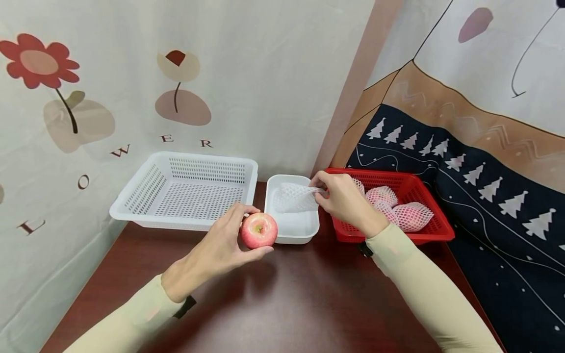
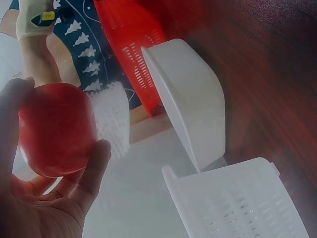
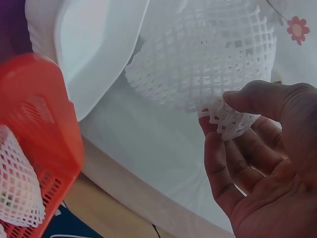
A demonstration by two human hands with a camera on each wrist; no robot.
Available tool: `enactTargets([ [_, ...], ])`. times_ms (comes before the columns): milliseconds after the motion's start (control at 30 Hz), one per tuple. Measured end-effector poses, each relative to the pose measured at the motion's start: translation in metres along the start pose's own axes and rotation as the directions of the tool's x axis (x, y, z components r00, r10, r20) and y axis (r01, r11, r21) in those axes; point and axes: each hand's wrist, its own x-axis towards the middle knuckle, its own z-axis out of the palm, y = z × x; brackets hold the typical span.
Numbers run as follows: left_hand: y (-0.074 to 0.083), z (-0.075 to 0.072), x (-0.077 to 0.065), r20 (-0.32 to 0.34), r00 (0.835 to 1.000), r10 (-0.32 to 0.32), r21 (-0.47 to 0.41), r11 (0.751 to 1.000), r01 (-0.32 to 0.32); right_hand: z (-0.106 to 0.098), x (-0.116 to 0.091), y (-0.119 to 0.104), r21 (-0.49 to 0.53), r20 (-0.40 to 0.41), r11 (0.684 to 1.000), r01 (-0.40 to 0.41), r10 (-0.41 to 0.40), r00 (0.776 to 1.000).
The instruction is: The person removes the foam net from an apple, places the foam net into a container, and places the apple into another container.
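My left hand (image 1: 222,240) grips a bare red apple (image 1: 259,230), its stem end facing the head camera. In the left wrist view the fingers and thumb curl round the apple (image 2: 58,130). My right hand (image 1: 346,198) pinches one end of a white foam fruit net (image 1: 295,197), which overlaps the small white tub (image 1: 293,233) in the head view. Seen from the right wrist, the net (image 3: 203,59) spreads out from between thumb and fingers with nothing inside it. Several apples in foam nets (image 1: 412,216) lie in the red basket (image 1: 430,230), partly hidden by my right hand.
A white perforated basket (image 1: 185,193) stands at the left back of the dark red table (image 1: 282,299). The white tub sits between it and the red basket. Behind them hangs a printed cloth (image 1: 273,88), with a dark tree-patterned section (image 1: 481,206) on the right.
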Motion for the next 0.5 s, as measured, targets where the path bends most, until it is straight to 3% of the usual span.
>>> enactTargets([
  [500, -0.002, 0.002, 0.000, 0.014, 1.000, -0.009, -0.001, 1.000, 0.009, 0.016, 0.045, 0.012, -0.047, 0.108, 0.992, -0.115, 0.119, 0.987],
])
